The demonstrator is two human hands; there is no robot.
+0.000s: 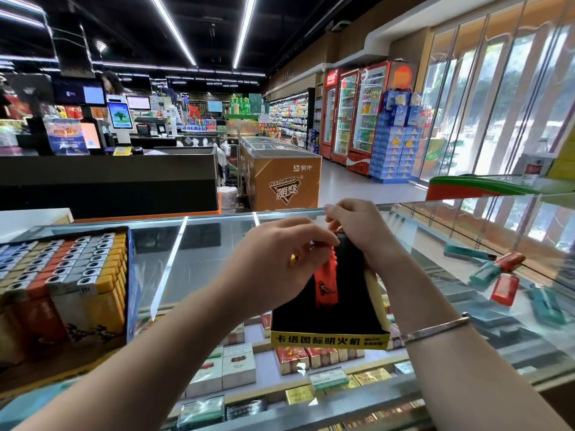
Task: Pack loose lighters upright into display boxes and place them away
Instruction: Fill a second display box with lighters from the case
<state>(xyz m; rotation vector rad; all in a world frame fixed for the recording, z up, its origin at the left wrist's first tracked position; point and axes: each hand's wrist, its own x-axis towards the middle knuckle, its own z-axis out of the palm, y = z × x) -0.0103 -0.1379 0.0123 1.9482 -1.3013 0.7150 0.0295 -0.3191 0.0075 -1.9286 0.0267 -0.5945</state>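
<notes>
A display box (329, 339) with a black inside and a yellow front strip lies on the glass counter in the middle of the head view. A row of red lighters (326, 287) stands in it near its far end. My left hand (277, 269) is over the box and pinches the top of a red lighter. At the box's far right edge, my right hand (357, 231) has its fingers curled round the rim. Several loose teal and red lighters (494, 275) lie on the glass to the right.
A full blue display box (131, 275) of orange, grey and yellow lighters stands on the counter at the left. Under the glass counter (193, 259) are shelves of cigarette packs. Beyond the counter are a checkout desk, a chest freezer and drink fridges.
</notes>
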